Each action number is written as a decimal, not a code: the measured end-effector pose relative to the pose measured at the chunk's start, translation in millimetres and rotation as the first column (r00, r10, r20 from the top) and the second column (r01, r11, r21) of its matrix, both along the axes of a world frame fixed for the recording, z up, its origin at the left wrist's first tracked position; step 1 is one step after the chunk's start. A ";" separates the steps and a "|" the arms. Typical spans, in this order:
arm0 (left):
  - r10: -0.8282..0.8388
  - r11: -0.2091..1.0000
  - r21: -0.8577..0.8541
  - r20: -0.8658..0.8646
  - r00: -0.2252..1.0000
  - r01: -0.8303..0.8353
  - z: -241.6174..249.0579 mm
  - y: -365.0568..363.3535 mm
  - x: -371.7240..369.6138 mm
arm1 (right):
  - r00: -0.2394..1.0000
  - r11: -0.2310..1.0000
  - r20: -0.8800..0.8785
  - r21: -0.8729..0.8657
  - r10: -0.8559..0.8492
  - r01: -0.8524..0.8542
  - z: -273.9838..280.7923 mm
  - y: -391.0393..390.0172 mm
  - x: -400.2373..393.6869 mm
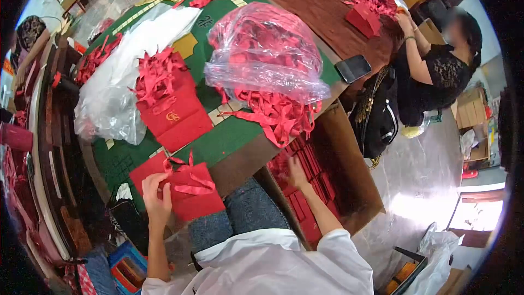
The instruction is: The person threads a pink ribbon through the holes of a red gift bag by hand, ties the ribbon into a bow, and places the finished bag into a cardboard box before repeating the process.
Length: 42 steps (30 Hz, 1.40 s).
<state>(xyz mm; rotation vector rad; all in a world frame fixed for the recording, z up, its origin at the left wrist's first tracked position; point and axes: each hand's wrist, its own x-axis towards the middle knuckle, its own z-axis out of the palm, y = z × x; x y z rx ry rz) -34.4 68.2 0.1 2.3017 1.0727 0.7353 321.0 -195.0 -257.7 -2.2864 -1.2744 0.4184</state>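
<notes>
My left hand [158,192] is at the near edge of the green table, its bent fingers gripping a red paper gift bag [197,203]. A red ribbon [194,184] loops over that flat bag. My right hand [297,172] reaches down into a cardboard box [355,177] beside my lap, above rows of folded red bags [314,177]; its fingers are smeared by motion. Ahead of my left hand lies a stack of red gift bags [177,123] with a gold emblem and bunched ribbons on top.
A clear plastic sack of red ribbons [265,49] spills over the table's near edge. White plastic sheeting [117,79] lies on the left. A phone [353,69] rests at the table corner. A person in black [445,71] handles red bags on the right; another person sits far left.
</notes>
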 end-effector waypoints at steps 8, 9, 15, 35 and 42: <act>-0.035 0.997 0.063 -0.098 0.995 0.041 3.8 -0.5 -4.2 | 0.945 0.733 -0.060 -0.617 0.320 -0.287 -51.9 89.0 3.7; -0.036 0.997 0.064 -0.102 0.994 0.042 3.7 -0.8 -5.0 | 0.908 0.694 -0.086 -0.617 0.411 -0.372 -60.4 93.9 5.1; -0.038 0.995 0.089 -0.101 0.994 0.047 6.3 -1.6 -4.6 | 0.955 0.939 0.086 -0.228 0.284 -0.259 -199.3 74.3 -6.3; 0.006 0.999 -0.038 -0.021 1.000 -0.007 3.5 -4.1 -9.3 | -0.135 0.540 -0.988 -0.157 -0.081 0.827 35.3 -1.0 57.4; 0.005 1.000 -0.019 0.003 1.000 -0.005 -0.5 -3.4 -8.8 | 0.108 0.486 -0.989 0.143 0.099 0.862 160.6 -3.4 28.4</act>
